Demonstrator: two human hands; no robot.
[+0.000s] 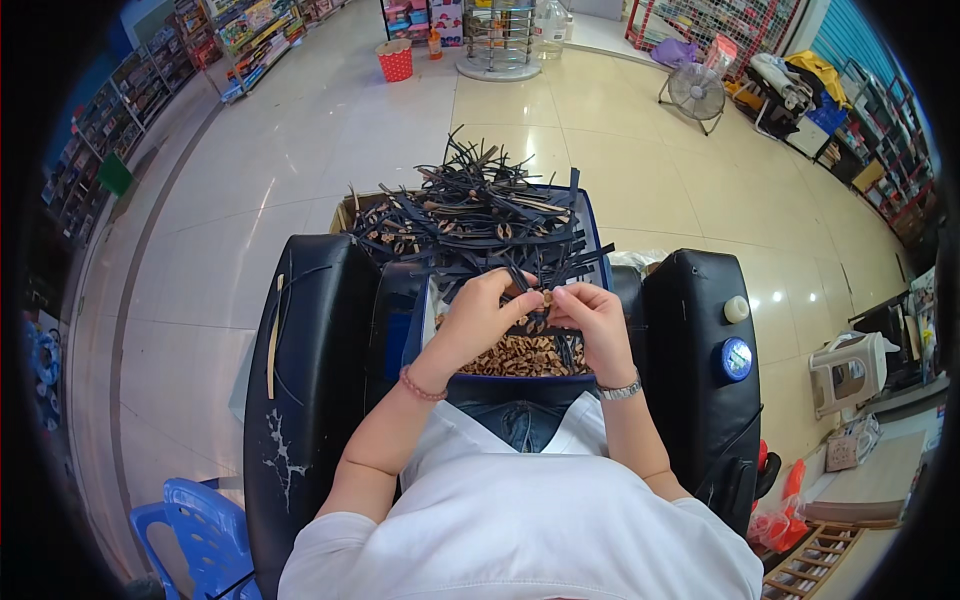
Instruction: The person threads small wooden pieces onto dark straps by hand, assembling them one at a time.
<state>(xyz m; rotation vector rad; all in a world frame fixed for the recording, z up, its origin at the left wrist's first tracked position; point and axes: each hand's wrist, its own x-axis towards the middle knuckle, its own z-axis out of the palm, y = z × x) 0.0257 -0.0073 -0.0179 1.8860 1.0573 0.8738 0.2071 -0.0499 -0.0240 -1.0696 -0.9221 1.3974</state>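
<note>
My left hand and my right hand meet over a blue-rimmed box before my lap. Between my fingertips is a bundle of thin black strips with small tan pieces on it. Thumb and fingers of both hands pinch it; the exact grip is partly hidden. Beneath lie many small brown pieces in the box. Just beyond my hands rises a tangled heap of black straps, with tan pieces among them.
Black padded armrests flank me; the left one bears a tan strip and a thin black cord. On the right armrest are a blue-capped round item and a cream ring-shaped item. A blue plastic chair and a floor fan stand around.
</note>
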